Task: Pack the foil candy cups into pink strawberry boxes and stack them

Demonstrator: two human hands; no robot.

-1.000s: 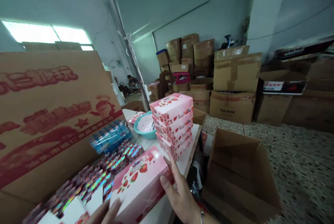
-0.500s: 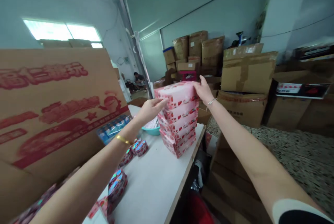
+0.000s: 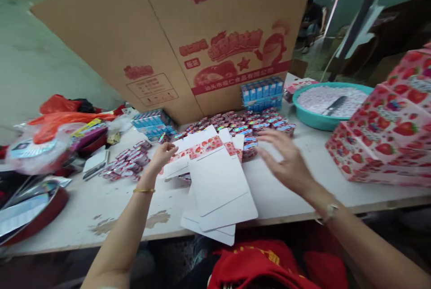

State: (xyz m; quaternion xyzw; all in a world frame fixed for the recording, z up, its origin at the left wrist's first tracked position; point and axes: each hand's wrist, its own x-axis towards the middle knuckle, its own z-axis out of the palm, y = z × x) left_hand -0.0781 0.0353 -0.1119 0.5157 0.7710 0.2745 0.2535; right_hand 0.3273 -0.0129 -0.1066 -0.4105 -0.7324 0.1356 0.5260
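Observation:
Flat white cardboard blanks with strawberry-print strips [image 3: 218, 181] lie overlapped at the middle of the table, some past its front edge. My left hand [image 3: 164, 156] is at the left end of these blanks, its fingers curled close together; whether they pinch anything is too small to tell. To the right of the blanks, my right hand [image 3: 286, 161] is held over the table with fingers spread and nothing in it. Behind the blanks lie many small strawberry-print packs [image 3: 232, 120]. A stack of pink strawberry boxes [image 3: 387, 131] stands at the right, touched by neither hand.
A teal basin [image 3: 313, 118] of small pale pieces holds a dark scoop. Blue packs [image 3: 262, 93] stand against a big carton [image 3: 161, 33]. More small packs [image 3: 129, 161], plastic bags [image 3: 57, 127] and a red round tray [image 3: 57, 208] are at left. A person [image 3: 311, 19] sits far back.
The view has swung left and down to the table. Both hands have come away from the stack of pink boxes; my left hand is now at the blanks and my right hand is spread open.

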